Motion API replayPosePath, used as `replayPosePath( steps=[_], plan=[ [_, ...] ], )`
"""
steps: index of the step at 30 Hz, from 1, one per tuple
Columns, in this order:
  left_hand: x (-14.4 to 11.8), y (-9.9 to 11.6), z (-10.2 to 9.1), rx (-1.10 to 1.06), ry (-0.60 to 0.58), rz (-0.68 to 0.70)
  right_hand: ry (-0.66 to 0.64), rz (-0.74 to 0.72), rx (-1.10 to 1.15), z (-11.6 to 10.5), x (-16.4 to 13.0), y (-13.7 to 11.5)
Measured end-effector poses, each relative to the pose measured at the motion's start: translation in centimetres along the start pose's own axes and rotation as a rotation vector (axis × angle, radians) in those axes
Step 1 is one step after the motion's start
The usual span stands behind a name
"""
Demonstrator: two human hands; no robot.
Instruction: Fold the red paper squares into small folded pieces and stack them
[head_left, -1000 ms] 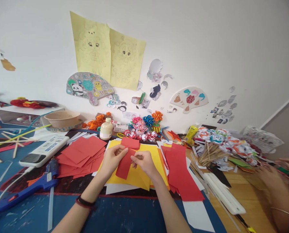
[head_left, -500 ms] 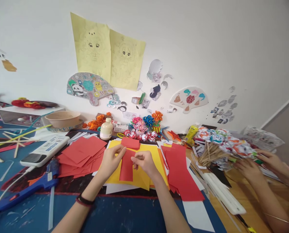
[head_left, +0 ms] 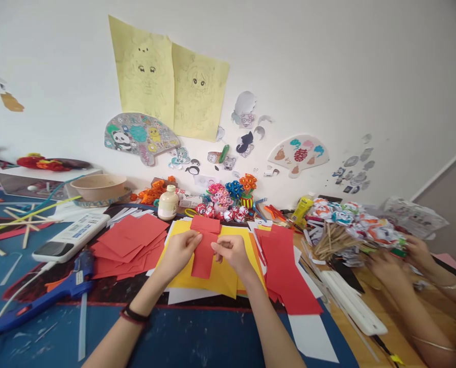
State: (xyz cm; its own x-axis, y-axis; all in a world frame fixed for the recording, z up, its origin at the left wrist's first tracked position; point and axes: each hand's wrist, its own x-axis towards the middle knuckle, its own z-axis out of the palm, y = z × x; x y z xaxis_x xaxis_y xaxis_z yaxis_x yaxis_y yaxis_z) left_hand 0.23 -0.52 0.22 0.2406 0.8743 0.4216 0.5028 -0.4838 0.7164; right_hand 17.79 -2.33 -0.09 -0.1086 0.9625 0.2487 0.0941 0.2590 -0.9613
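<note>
Between my hands is a narrow strip of red paper [head_left: 204,258], upright over a yellow sheet [head_left: 224,280]. My left hand [head_left: 182,253] pinches its upper left edge between thumb and fingers. At its right edge, my right hand [head_left: 231,253] is closed in a pinch on the same paper. Just behind it, a smaller red paper piece [head_left: 205,224] lies on the yellow sheet. To the left is a pile of red paper pieces [head_left: 132,243]; larger red sheets [head_left: 289,271] lie on the right.
A blue glue gun [head_left: 72,283] and a white power strip [head_left: 72,237] lie on the left. A cream bottle [head_left: 168,203] and small craft flowers [head_left: 220,197] stand at the back. On the right, another person's hands [head_left: 404,266] work beside a bundle of wooden sticks [head_left: 331,243].
The red paper strip has shifted slightly up and right. My right hand has moved a little to the right along with it. The other person's hands have shifted slightly.
</note>
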Motion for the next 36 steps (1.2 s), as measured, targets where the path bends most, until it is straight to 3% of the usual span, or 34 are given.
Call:
replayPosePath(
  steps=[4, 9, 13, 17, 21, 25, 29, 36],
  plan=[
    [0.0, 0.0, 0.1, 0.125, 0.086, 0.009, 0.003, 0.006, 0.002, -0.1, 0.0, 0.0],
    [0.0, 0.2, 0.0, 0.043, -0.024, 0.041, 0.018, -0.027, -0.014, -0.5, 0.1, 0.0],
    [-0.2, 0.7, 0.1, 0.067, 0.025, 0.029, 0.035, -0.037, -0.022, -0.8, 0.1, 0.2],
    [-0.2, 0.8, 0.3, 0.003, -0.029, 0.001, 0.075, -0.057, -0.024, -0.8, 0.1, 0.4],
    [-0.1, 0.1, 0.4, -0.004, 0.006, 0.002, 0.088, -0.072, -0.003, -0.7, 0.1, 0.6],
    [0.0, -0.5, 0.5, 0.001, -0.076, 0.010, 0.151, -0.072, 0.035, -0.5, 0.3, 0.8],
    [-0.1, -0.2, 0.6, 0.046, 0.013, 0.025, 0.194, -0.073, 0.061, -0.4, 0.4, 1.1],
    [-0.2, 0.0, 0.5, -0.063, -0.034, -0.025, 0.281, -0.100, 0.085, -0.4, 0.4, 1.2]
  ],
)
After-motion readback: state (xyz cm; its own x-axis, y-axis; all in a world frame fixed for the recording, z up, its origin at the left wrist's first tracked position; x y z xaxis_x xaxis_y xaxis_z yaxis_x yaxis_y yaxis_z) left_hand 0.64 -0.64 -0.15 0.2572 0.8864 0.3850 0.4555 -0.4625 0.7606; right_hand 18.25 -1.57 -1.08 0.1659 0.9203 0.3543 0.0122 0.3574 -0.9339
